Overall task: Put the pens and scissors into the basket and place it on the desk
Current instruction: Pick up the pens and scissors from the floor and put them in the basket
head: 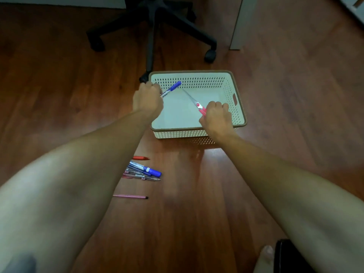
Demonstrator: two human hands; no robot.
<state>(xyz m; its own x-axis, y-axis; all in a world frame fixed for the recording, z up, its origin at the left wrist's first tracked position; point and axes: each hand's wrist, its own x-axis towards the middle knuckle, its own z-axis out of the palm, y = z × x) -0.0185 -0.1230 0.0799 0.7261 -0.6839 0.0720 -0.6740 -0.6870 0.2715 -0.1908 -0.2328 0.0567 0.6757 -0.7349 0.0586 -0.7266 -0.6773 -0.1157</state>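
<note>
A cream perforated basket (238, 99) with a brown rim stands on the wooden floor. Over its left edge my left hand (146, 100) grips a blue marker (173, 88) that points into the basket. My right hand (215, 117) holds pink-handled scissors (194, 101) above the basket floor, blades aimed toward the far left. Nearer to me on the floor lie a red pen (140, 158), a blue marker (145, 170) on top of several clear pens (141, 176), and a thin pink pen (130, 196).
A black office chair base (153, 30) with castors stands just behind the basket. A white desk leg (243, 22) rises at the back right. A dark object (289, 257) sits at the bottom right, by my foot (266, 253).
</note>
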